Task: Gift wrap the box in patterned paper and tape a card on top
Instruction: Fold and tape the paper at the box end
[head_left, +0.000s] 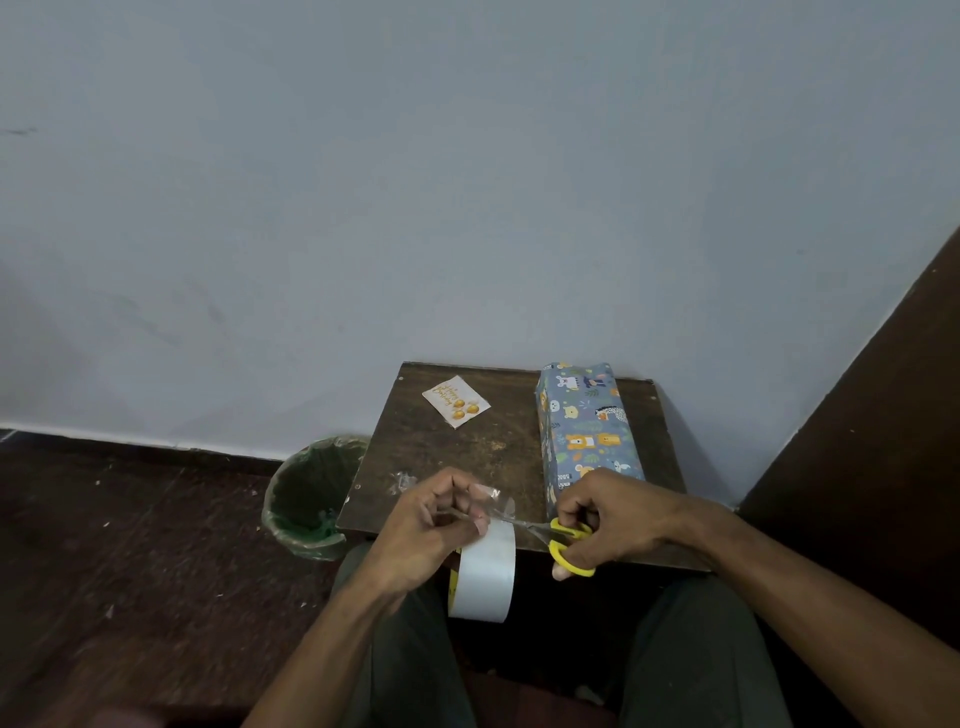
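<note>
Now, with the left hand pinching clear tape taut off the roll and the right hand gripping the scissors, snip cleanly beside the fingers, wrapped box and card waiting on the desk.

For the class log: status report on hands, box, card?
Left hand pinches clear tape; right hand works scissors. Box wrapped. Card loose on table.

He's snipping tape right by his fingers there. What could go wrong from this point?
The scissors cut close to the left hand that pinches the clear tape strip, so a fingertip could get nicked. The freed strip may curl and stick to itself. The tape roll hangs by that strip off the table edge and could drop once cut.
</note>
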